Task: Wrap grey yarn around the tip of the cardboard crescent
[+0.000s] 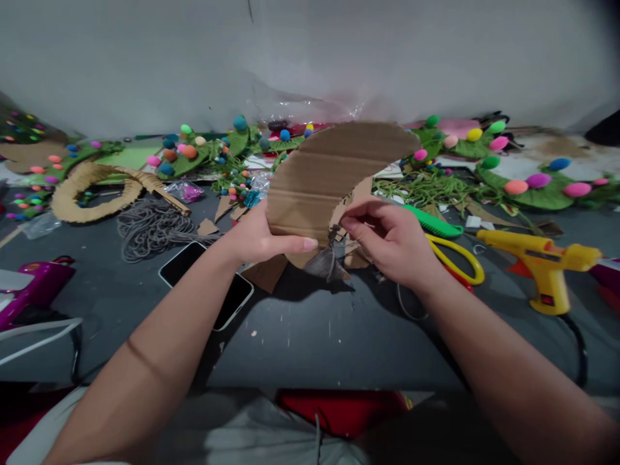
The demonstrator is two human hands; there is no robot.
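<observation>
A curved, crescent-like piece of corrugated cardboard (314,177) is held up above the dark table. My left hand (264,236) grips its lower left side, thumb across the front and the other fingers hidden behind. At the inner edge, the thumb and fingers of my right hand (382,232) are pinched together; what lies between them is too small to make out. Under the cardboard's lower end hangs a grey, frayed, cloth-like piece (327,263). More cardboard shows behind the curve, beside my right fingers.
A phone (235,300) lies under my left forearm, near grey yarn (152,229) and a cardboard ring (97,194). Yellow-handled scissors (465,258), a green tool (436,221) and a yellow glue gun (542,258) are at right. Green leaves with colourful pompoms (537,181) line the back.
</observation>
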